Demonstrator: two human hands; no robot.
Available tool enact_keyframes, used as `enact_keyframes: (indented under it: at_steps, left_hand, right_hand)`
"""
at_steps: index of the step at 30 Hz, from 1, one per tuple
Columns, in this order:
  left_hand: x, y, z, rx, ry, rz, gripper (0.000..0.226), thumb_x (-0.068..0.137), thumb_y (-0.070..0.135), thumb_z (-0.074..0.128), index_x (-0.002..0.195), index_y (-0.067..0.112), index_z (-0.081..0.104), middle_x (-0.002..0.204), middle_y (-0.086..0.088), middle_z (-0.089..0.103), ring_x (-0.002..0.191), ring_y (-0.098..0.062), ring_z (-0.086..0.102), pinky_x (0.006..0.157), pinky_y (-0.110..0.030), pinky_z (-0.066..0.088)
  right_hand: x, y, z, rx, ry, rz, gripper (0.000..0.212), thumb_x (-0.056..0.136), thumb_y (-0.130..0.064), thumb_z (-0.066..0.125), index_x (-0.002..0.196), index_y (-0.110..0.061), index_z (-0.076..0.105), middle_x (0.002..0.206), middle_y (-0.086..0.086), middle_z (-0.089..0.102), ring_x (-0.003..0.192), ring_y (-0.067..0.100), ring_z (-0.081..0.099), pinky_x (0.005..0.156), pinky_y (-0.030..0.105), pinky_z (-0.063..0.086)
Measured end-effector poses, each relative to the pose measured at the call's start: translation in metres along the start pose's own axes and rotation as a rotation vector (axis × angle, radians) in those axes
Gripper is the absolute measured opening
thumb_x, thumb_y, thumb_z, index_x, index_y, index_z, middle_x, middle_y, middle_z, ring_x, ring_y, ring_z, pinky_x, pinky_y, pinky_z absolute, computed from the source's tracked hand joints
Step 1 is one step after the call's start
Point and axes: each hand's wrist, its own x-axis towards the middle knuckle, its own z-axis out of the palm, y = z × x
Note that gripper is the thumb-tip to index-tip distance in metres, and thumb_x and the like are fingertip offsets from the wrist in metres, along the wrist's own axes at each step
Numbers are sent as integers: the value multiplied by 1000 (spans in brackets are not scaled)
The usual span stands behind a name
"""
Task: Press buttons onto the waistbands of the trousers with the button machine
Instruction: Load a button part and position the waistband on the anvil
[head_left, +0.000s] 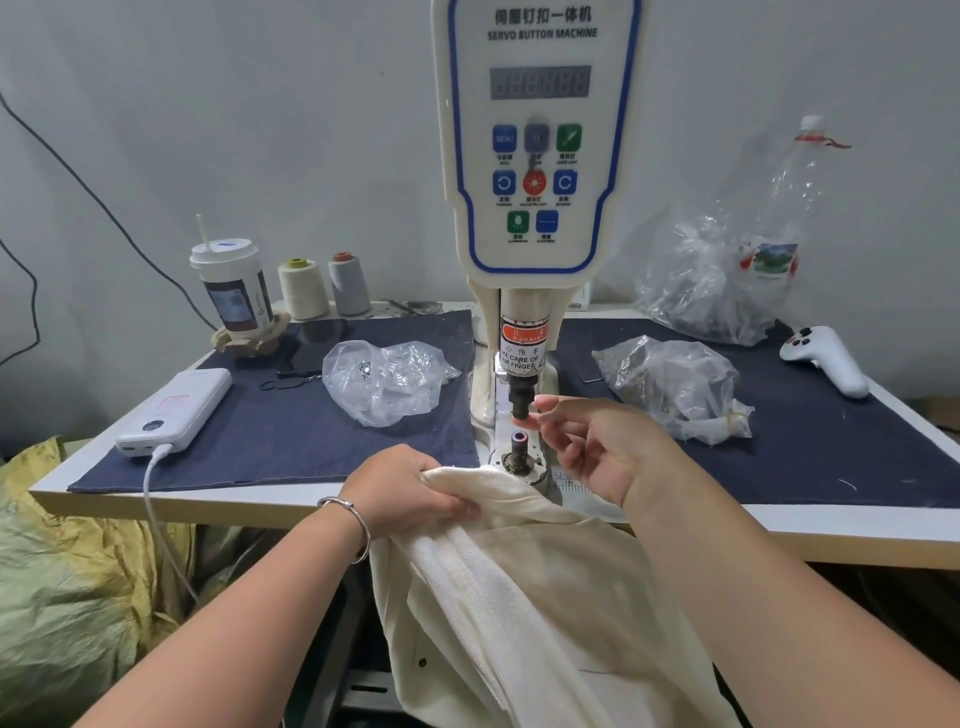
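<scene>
Left hand (415, 491) holds a bunched fold of the cream trousers (519, 597) at the tabletop (363, 501) front edge, fingers curled tight round the cloth, just left of the lower die (519, 448). Most of the trousers hang off the edge toward the person; the top fold lies against the die base, not yet over the post.

Machine (540, 140) stands centre, upper punch (521, 402) straight above the die with a gap between them. Right hand (602, 447) is raised at the punch tip, thumb and forefinger close together right beside it; whether they pinch a button is too small to tell, the other fingers loose. Likely step: loading a button part into the punch.

To do it well: seat the part square and fully up so it does not drop. Get fingers clear of the gap before any trigger, as the warning label (523, 345) says. Then the left hand should draw the waistband flat over the die, single layer set, no folds, mark centred.

Bags (387, 379) of parts lie either side, near.
</scene>
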Motion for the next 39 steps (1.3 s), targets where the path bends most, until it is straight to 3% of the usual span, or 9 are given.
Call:
enact_keyframes:
  at_steps: [8, 11, 14, 17, 22, 24, 28, 32, 39]
  left_hand:
    - [0, 5, -3, 42, -46, 20, 48, 60, 58, 82, 63, 13, 66, 53, 8, 60, 51, -7, 50, 56, -26, 41]
    - [1, 7, -7, 63, -96, 29, 42, 60, 59, 80, 57, 19, 65, 52, 10, 60, 50, -4, 50, 55, -25, 41]
    - [5, 10, -9, 77, -121, 49, 45, 56, 62, 71, 58, 19, 61, 56, 9, 58, 54, -9, 50, 58, -28, 42]
    - [9, 12, -12, 160, -162, 164, 52, 58, 59, 53, 88, 20, 70, 91, 0, 69, 87, -16, 62, 77, -33, 50]
    - [8, 6, -17, -2, -202, 139, 37, 43, 64, 57, 68, 37, 62, 72, 14, 67, 64, 2, 58, 62, -16, 48]
    - [11, 3, -13, 24, -210, 140, 38, 46, 65, 55, 68, 33, 58, 74, 12, 64, 69, -5, 58, 67, -23, 51]
    - [18, -6, -15, 64, -286, 127, 20, 77, 35, 71, 90, 21, 63, 86, 2, 66, 81, -16, 58, 74, -25, 50]
    - [25, -11, -16, 44, -319, 157, 46, 83, 21, 69, 125, 3, 60, 125, -13, 64, 116, -27, 59, 101, -36, 46]
    - [22, -7, -17, -21, -247, 376, 29, 93, 11, 60, 120, 0, 64, 126, -16, 62, 118, -31, 53, 99, -36, 40]
  right_hand:
    - [-23, 6, -2, -63, 32, -121, 15, 85, -1, 55, 90, -10, 67, 90, 12, 75, 49, 10, 62, 38, 15, 38]
    - [-36, 25, 5, -256, 181, -390, 16, 84, 3, 53, 80, -6, 66, 68, 8, 72, 42, 13, 54, 37, 18, 36]
    - [-42, 45, 42, -549, 45, -676, 19, 77, 0, 58, 73, -18, 65, 62, 4, 67, 46, 12, 55, 44, 19, 41]
    - [-9, 48, 89, -939, -13, -826, 21, 78, -4, 58, 79, -24, 63, 71, -6, 66, 67, 13, 62, 64, 30, 52]
    - [91, 33, 150, -1480, 69, -738, 40, 87, -2, 47, 113, -27, 64, 119, 4, 51, 109, 25, 48, 80, 34, 45]
    - [121, 35, 166, -1681, 69, -714, 43, 89, -4, 47, 120, -30, 62, 124, 7, 43, 120, 28, 38, 79, 35, 39]
    - [163, 42, 190, -1835, 129, -659, 39, 88, -8, 52, 122, -23, 62, 128, 7, 39, 123, 28, 32, 74, 34, 35]
    - [186, 41, 196, -1883, 227, -563, 47, 82, -16, 69, 127, -11, 55, 132, 8, 39, 124, 28, 37, 77, 34, 37]
    - [204, 42, 200, -1856, 261, -626, 44, 79, -8, 72, 120, -8, 59, 126, 10, 46, 116, 28, 46, 74, 33, 37]
